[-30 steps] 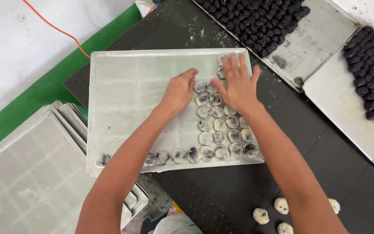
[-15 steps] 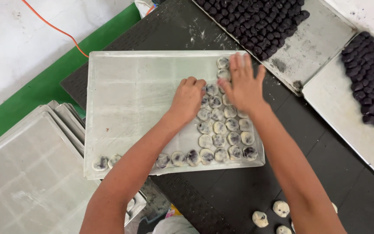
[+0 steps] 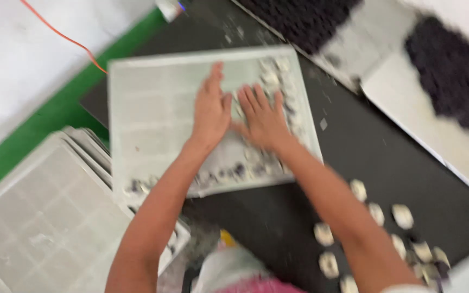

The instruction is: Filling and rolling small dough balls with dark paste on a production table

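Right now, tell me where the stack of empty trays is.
In the head view, the stack of empty trays sits lower left, beside the left forearm and left of the white tray.

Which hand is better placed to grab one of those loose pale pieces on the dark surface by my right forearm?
Probably the right hand. The loose pale pieces lie beside its forearm, while the left hand rests flat further left on the white tray. The picture is blurred.
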